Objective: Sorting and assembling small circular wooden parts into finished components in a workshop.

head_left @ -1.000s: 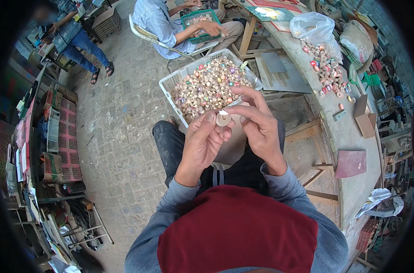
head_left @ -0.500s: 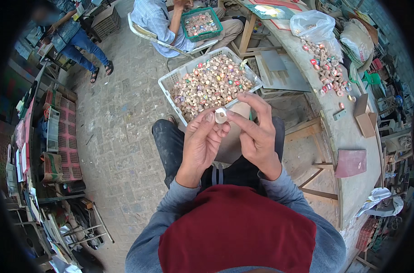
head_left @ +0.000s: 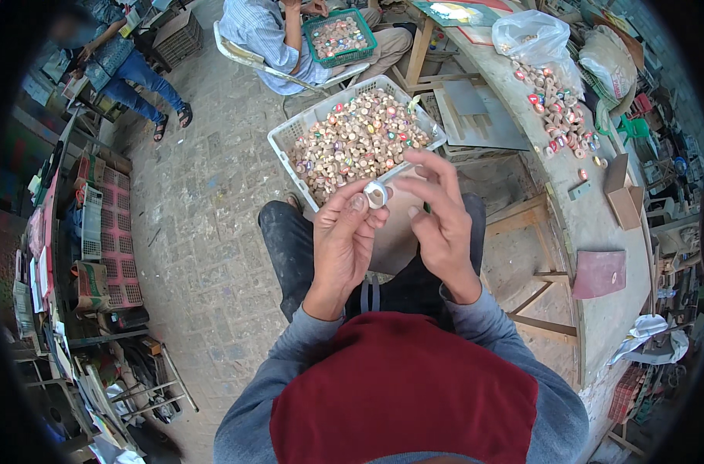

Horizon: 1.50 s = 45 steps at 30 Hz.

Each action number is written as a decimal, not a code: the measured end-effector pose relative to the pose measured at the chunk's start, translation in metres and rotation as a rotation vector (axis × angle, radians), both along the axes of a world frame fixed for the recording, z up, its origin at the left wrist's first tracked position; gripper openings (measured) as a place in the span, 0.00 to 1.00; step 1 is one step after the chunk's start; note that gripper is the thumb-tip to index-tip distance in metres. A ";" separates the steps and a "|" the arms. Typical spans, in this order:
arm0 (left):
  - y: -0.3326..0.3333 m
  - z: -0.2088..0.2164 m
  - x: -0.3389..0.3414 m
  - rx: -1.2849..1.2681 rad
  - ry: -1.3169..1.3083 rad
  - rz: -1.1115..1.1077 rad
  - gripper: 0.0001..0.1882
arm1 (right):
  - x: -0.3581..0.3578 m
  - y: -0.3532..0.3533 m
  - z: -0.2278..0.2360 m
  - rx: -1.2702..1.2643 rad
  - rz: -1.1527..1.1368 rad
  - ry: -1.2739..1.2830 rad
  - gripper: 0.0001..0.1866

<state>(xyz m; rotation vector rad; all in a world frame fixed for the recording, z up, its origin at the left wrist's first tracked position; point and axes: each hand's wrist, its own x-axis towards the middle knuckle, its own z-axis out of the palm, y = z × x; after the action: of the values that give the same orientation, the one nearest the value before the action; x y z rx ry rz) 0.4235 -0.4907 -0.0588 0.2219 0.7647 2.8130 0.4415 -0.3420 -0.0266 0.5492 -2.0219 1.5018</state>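
Between the thumb and fingers of my left hand [head_left: 341,243] is a small round wooden piece [head_left: 377,195] with a dark spot in its middle and a white band around part of its edge. My right hand [head_left: 446,232] is just to the right of it, fingers curved and apart, with nothing visible in them. Beyond both hands, a white plastic crate [head_left: 292,173] holds a heap of similar small wooden discs [head_left: 360,139], some with coloured faces. A pale surface [head_left: 398,232] lies under my hands, between my knees.
A long table [head_left: 592,317] on the right bears loose discs [head_left: 557,116], a clear plastic bag [head_left: 531,35], an open cardboard box [head_left: 620,197] and a maroon sheet [head_left: 599,275]. Ahead, a seated person has a green basket [head_left: 353,57] of discs. Another person [head_left: 131,73] stands far left.
My right index finger has come away from the wooden piece, and the right hand's fingers have spread. The piece is tilted differently in my left hand, showing more of its white band.
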 end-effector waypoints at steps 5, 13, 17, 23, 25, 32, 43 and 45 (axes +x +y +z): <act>0.003 -0.001 0.002 -0.042 0.033 0.013 0.15 | -0.001 0.000 -0.001 -0.046 0.082 -0.130 0.29; 0.005 -0.003 0.002 -0.095 0.085 0.078 0.15 | 0.003 -0.002 -0.005 -0.079 0.125 -0.195 0.29; 0.005 -0.006 0.002 -0.140 0.121 0.114 0.15 | 0.001 -0.002 -0.007 -0.212 0.215 -0.264 0.29; 0.004 -0.013 0.001 -0.142 0.115 0.117 0.14 | 0.000 -0.002 -0.020 -0.348 0.305 -0.293 0.26; 0.003 -0.012 0.001 -0.137 0.111 0.115 0.14 | -0.003 0.003 -0.030 -0.681 0.559 -0.346 0.25; 0.001 -0.010 0.000 -0.019 0.049 0.034 0.13 | 0.001 0.000 -0.011 -0.388 0.243 -0.221 0.24; 0.003 -0.006 0.002 -0.123 0.068 0.093 0.14 | 0.001 -0.002 -0.004 -0.010 0.023 -0.105 0.28; 0.004 -0.006 0.001 -0.124 0.079 0.091 0.14 | 0.000 -0.001 -0.005 0.012 0.013 -0.090 0.28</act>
<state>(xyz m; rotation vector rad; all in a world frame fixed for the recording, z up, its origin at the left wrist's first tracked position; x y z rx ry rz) 0.4248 -0.4869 -0.0648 0.2859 0.9868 2.8428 0.4414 -0.3435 -0.0319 0.5093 -2.1000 1.5486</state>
